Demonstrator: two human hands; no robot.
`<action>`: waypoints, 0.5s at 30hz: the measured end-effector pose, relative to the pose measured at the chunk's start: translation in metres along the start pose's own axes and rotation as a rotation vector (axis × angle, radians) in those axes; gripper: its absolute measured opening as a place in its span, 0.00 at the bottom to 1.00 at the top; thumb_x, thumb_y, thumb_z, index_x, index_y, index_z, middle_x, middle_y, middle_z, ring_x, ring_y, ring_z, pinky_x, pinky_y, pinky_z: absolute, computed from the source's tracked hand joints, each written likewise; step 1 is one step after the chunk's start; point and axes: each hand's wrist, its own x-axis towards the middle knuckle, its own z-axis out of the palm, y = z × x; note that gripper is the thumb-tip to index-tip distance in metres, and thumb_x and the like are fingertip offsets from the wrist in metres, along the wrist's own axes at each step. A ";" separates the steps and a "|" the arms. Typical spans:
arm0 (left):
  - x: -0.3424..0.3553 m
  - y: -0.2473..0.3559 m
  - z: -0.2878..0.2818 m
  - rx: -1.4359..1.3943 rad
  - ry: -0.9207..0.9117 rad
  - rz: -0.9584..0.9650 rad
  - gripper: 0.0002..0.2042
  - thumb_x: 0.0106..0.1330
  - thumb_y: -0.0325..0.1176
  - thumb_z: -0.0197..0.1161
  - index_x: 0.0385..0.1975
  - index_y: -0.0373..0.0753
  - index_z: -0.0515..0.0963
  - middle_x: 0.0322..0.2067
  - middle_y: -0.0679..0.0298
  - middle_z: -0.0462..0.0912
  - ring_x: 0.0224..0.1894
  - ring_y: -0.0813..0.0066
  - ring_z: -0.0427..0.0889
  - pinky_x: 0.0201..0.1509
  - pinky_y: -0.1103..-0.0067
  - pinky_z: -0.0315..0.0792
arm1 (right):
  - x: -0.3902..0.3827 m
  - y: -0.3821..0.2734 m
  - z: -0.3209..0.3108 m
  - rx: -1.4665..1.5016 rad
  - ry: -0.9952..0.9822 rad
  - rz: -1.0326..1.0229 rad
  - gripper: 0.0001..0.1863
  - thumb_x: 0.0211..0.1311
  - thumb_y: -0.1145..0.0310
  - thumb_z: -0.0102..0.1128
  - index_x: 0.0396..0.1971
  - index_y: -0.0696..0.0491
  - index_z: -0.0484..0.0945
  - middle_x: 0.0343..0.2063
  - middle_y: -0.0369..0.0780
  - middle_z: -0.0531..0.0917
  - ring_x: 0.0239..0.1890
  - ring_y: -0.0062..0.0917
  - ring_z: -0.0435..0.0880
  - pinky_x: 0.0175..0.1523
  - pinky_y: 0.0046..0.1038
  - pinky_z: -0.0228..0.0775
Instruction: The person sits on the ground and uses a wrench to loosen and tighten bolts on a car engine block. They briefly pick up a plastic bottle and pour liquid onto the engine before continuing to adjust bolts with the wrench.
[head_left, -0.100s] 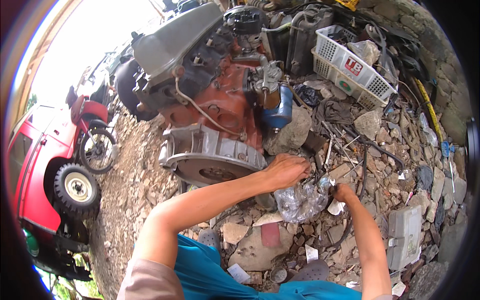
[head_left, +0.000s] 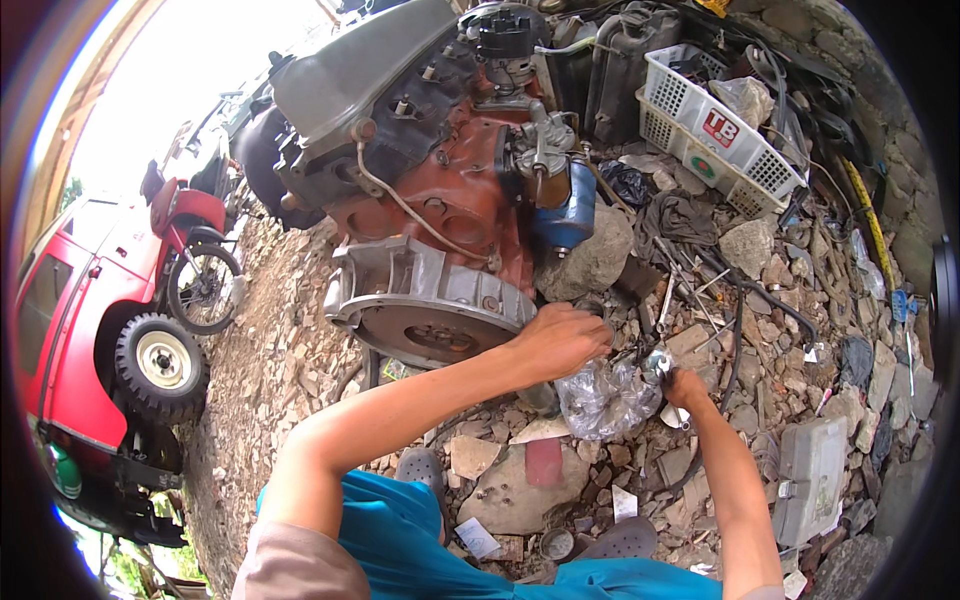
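Observation:
My left hand reaches forward over the rubble, fingers curled around something small and dark at its tips; what it grips is hidden. My right hand is closed on a small metal part beside a crumpled clear plastic bag that lies between the two hands. Just beyond them a large engine with a rust-red block and a grey bell housing rests on stones. A blue oil filter hangs on its side.
Loose tools and rods lie among rocks. A white plastic basket sits at the back right, a grey case at the lower right. A red vehicle and a motorcycle stand at the left.

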 end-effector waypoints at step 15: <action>-0.064 -0.034 -0.069 0.276 0.289 0.025 0.07 0.55 0.34 0.63 0.31 0.41 0.78 0.31 0.68 0.78 0.35 0.72 0.79 0.39 0.75 0.72 | -0.006 -0.013 0.015 -0.078 0.098 -0.005 0.18 0.58 0.58 0.55 0.40 0.57 0.78 0.39 0.53 0.83 0.44 0.47 0.82 0.50 0.43 0.74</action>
